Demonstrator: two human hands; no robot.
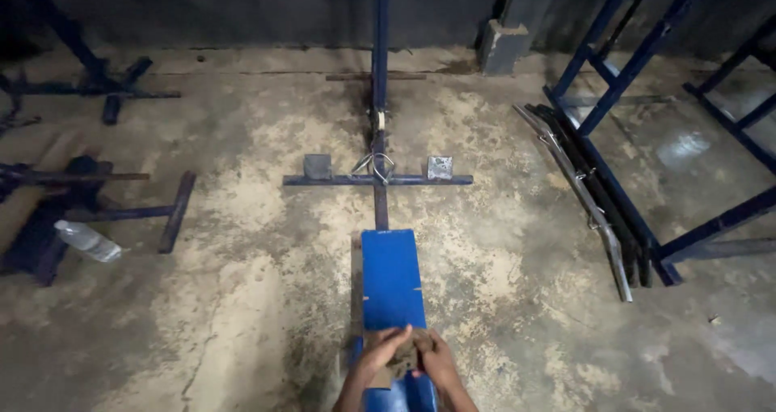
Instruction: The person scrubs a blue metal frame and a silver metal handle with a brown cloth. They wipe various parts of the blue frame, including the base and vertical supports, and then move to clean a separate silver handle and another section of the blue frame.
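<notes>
Floor (242,299): gray concrete, rough, with pale sandy patches and dark stains.
Wall (242,8): dark and dull, running along the far side.
Block (503,44): a gray concrete block standing by the wall.
Right side: a big blue metal frame (638,56) with slanted bars, and a bundle of long flat metal strips (582,194) lying on the floor beside it.
Left side: dark metal stands (105,85) with cross feet, and a clear plastic bottle (87,241) lying on its side.
Light: dim, with a shiny wet-looking spot on the floor at the right.
</notes>
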